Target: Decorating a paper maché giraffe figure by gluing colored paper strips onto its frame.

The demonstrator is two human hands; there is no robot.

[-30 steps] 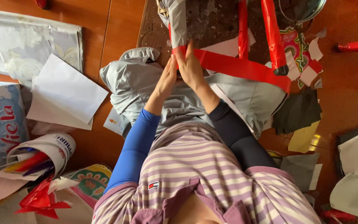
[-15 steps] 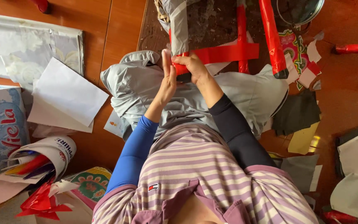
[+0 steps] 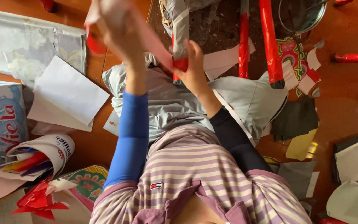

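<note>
Reddish wooden floor (image 3: 344, 108) is lying strewn with paper scraps beneath both hands: left hand (image 3: 119, 35) is gripping blurred pink paper (image 3: 154, 41), right hand (image 3: 193, 68) pinching its red end beside it.

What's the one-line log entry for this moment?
left hand: raised, holding red paper strip | right hand: pinching strip's end at grey-wrapped pole | white paper sheets on floor

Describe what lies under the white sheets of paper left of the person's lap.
The white sheets overlap each other on the wooden floor. A pale patterned sheet runs under their top edge. Anything beneath their middle is covered.
</note>
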